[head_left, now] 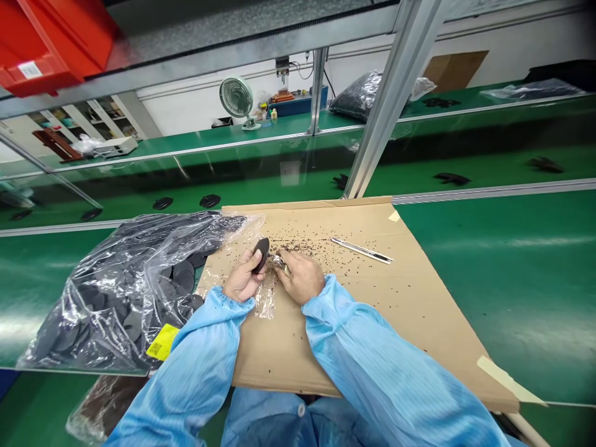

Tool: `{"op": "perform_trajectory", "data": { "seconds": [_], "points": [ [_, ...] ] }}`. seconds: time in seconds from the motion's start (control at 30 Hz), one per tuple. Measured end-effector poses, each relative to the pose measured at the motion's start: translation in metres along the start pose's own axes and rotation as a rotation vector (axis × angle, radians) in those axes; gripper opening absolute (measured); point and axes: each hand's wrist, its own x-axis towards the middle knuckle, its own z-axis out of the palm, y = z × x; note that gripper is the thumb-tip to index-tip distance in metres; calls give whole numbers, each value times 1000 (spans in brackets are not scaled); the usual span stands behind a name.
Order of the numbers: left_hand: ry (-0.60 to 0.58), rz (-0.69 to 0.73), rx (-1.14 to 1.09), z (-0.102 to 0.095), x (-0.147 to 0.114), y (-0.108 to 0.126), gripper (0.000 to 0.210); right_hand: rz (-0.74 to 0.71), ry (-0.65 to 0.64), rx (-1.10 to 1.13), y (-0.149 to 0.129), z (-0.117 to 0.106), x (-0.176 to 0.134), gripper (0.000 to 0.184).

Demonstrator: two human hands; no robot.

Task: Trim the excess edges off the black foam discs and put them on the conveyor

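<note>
Between the thumb and fingers of my left hand [243, 278] is a black disc [262, 253], held on edge above the cardboard sheet. My right hand [302, 277] is closed round small metal pliers [281, 263], whose tip points at the disc's right edge. Whether the tip touches the disc I cannot tell. Many tiny black bits lie scattered on the cardboard sheet [372, 335] around both hands. To the left, a large clear plastic bag [125, 267] holds a heap of similar black discs [183, 275], some showing at its open mouth.
A utility knife [362, 250] lies on the cardboard to the right. Beyond it a metal frame post [391, 99] rises at the bench edge. Loose black pieces [209, 200] lie on the green belt behind. A red bin [51, 43] hangs at upper left.
</note>
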Motion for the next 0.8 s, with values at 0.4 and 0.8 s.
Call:
{"op": "perform_trajectory", "data": {
  "seconds": [0.4, 0.8],
  "points": [
    [61, -12, -20, -3, 2, -1, 30, 72, -106, 22, -1, -4, 2, 33],
    [83, 82, -119, -4, 7, 3, 22, 110, 27, 201, -1, -5, -1, 46]
  ]
}}
